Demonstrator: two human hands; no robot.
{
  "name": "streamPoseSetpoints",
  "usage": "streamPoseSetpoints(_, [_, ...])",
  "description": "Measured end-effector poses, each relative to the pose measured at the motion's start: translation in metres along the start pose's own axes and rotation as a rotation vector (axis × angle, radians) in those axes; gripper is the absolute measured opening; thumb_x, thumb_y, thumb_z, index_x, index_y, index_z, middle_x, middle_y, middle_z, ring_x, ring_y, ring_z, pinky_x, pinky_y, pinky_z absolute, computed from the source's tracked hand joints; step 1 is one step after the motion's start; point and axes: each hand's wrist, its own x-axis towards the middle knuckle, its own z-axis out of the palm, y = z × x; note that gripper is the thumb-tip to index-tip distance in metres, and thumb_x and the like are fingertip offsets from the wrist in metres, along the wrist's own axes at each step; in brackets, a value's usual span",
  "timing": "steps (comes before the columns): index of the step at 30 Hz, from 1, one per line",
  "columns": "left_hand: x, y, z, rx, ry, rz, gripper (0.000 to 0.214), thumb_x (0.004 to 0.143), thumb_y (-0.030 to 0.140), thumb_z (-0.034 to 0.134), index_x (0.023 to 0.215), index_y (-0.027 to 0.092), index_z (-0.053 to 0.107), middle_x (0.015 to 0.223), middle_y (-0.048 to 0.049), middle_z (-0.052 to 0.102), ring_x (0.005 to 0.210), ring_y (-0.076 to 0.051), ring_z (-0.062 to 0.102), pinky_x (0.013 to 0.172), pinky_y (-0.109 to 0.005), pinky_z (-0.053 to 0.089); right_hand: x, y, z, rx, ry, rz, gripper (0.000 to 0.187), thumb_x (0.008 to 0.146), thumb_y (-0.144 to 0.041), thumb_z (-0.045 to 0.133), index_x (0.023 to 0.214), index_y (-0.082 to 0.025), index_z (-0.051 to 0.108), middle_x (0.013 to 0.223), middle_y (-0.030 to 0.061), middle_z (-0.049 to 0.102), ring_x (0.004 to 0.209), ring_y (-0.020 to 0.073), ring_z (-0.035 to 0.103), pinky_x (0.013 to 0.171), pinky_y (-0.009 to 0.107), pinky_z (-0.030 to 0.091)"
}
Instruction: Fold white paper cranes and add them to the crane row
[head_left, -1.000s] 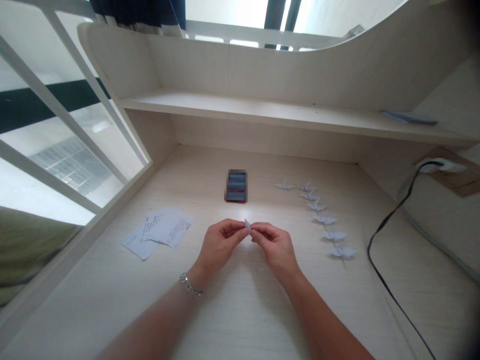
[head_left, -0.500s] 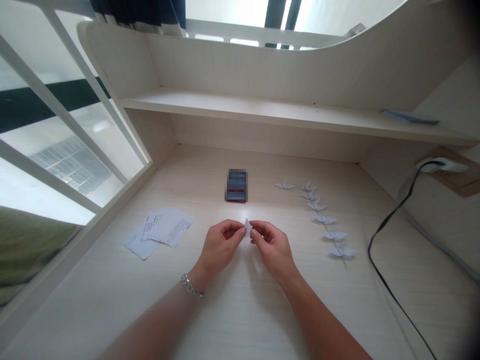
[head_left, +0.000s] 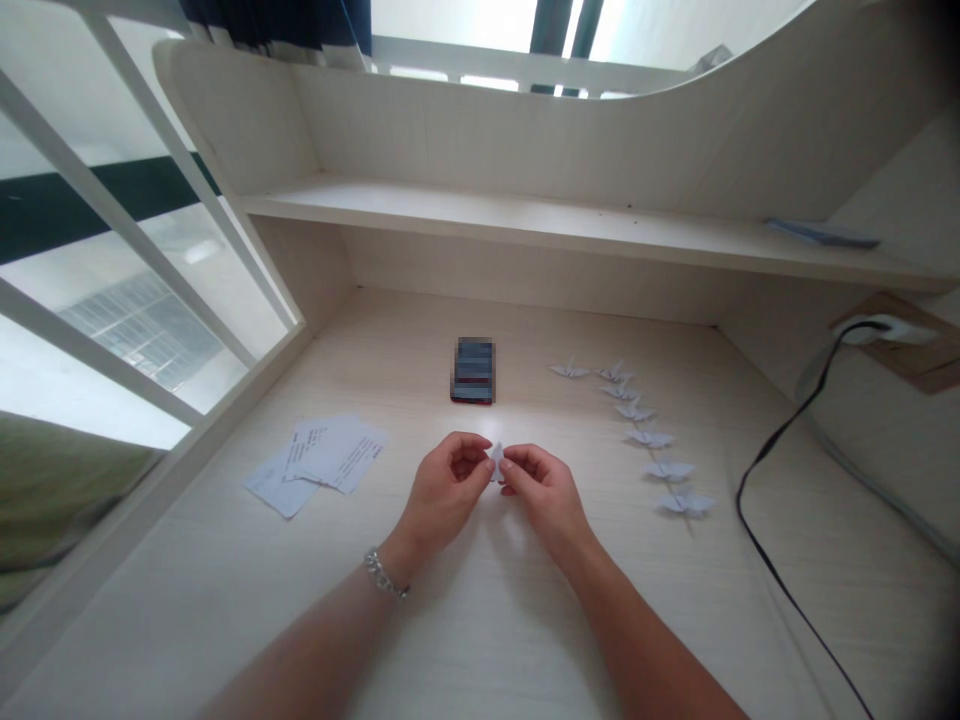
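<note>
A small folded piece of white paper (head_left: 496, 460) sits pinched between both my hands, just above the pale wooden desk (head_left: 480, 620). My left hand (head_left: 448, 487), with a bracelet at the wrist, grips its left side with curled fingers. My right hand (head_left: 541, 490) pinches its right side. Only a small tip of the paper shows between the fingertips.
A curved row of several white paper cranes (head_left: 649, 438) lies to the right. A dark phone (head_left: 473, 371) lies beyond my hands. Loose white paper slips (head_left: 319, 460) lie to the left. A black cable (head_left: 780, 470) runs down the right side from a wall socket (head_left: 889, 331). A shelf (head_left: 570, 228) spans the back.
Both hands have drawn slightly closer together around the folded paper, and less of the paper shows than a second ago.
</note>
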Motion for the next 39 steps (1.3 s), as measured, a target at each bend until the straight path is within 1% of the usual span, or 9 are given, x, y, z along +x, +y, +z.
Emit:
streamPoseSetpoints(4, [0.000,0.001,0.000,-0.013,-0.012,-0.016,0.021,0.076,0.025,0.060,0.094,0.015,0.057,0.086,-0.0050,0.062,0.076,-0.014,0.060,0.069,-0.026,0.049,-0.001,0.001,0.001,-0.051,-0.003,-0.032,0.019,0.074,-0.033,0.062,0.080,-0.016,0.062,0.072,0.0030,0.062,0.064,0.0137,0.055,0.058,0.025,0.047])
streamPoseSetpoints(10, [0.001,-0.002,0.001,-0.068,0.019,-0.027,0.022,0.075,0.025,0.062,0.092,0.015,0.055,0.083,-0.0036,0.060,0.075,-0.014,0.058,0.068,-0.026,0.047,-0.002,0.001,0.003,-0.110,-0.012,-0.046,0.021,0.075,-0.036,0.062,0.078,-0.015,0.063,0.070,0.0035,0.062,0.062,0.0136,0.054,0.058,0.025,0.044])
streamPoseSetpoints(15, [0.001,-0.001,0.001,-0.098,0.027,-0.009,0.020,0.074,0.023,0.063,0.089,0.016,0.051,0.082,-0.0020,0.057,0.074,-0.012,0.056,0.068,-0.024,0.046,-0.001,0.000,0.003,-0.037,-0.015,-0.027,0.020,0.074,-0.035,0.063,0.078,-0.015,0.063,0.070,0.0031,0.061,0.063,0.0141,0.053,0.057,0.026,0.045])
streamPoseSetpoints(18, [0.000,-0.001,0.002,-0.106,-0.009,0.005,0.019,0.074,0.022,0.062,0.087,0.016,0.050,0.080,-0.0011,0.055,0.072,-0.011,0.055,0.067,-0.024,0.045,0.000,-0.001,0.001,0.002,-0.019,-0.026,0.020,0.072,-0.034,0.064,0.081,-0.016,0.064,0.074,0.0038,0.062,0.064,0.0148,0.054,0.057,0.026,0.046])
streamPoseSetpoints(22, [-0.001,-0.003,0.002,-0.082,-0.053,0.016,0.017,0.076,0.022,0.060,0.088,0.017,0.049,0.077,-0.0005,0.055,0.071,-0.011,0.054,0.067,-0.025,0.044,0.001,-0.001,-0.002,-0.020,-0.020,-0.048,0.019,0.071,-0.031,0.066,0.082,-0.016,0.065,0.075,0.0047,0.064,0.066,0.0154,0.055,0.060,0.027,0.046])
streamPoseSetpoints(29, [-0.001,-0.004,0.001,-0.021,-0.062,0.021,0.016,0.077,0.023,0.059,0.088,0.017,0.048,0.079,-0.0011,0.055,0.072,-0.012,0.055,0.068,-0.026,0.045,0.002,0.001,-0.005,-0.020,-0.033,-0.037,0.018,0.071,-0.031,0.065,0.081,-0.015,0.066,0.074,0.0049,0.064,0.064,0.0150,0.055,0.059,0.028,0.046])
streamPoseSetpoints(34, [-0.002,-0.002,0.001,-0.009,-0.048,0.024,0.017,0.076,0.025,0.061,0.087,0.017,0.049,0.078,-0.0015,0.056,0.072,-0.013,0.056,0.068,-0.026,0.045,0.000,-0.005,-0.007,-0.046,-0.081,-0.037,0.021,0.069,-0.032,0.068,0.082,-0.016,0.065,0.079,0.0057,0.066,0.069,0.0166,0.058,0.063,0.028,0.047])
streamPoseSetpoints(39, [-0.003,0.000,0.002,0.016,-0.047,0.030,0.013,0.076,0.024,0.060,0.084,0.017,0.051,0.077,-0.0019,0.057,0.072,-0.014,0.056,0.067,-0.027,0.045,0.002,-0.005,-0.008,-0.100,-0.068,-0.048,0.018,0.070,-0.032,0.065,0.078,-0.016,0.066,0.073,0.0049,0.065,0.066,0.0162,0.057,0.062,0.029,0.046])
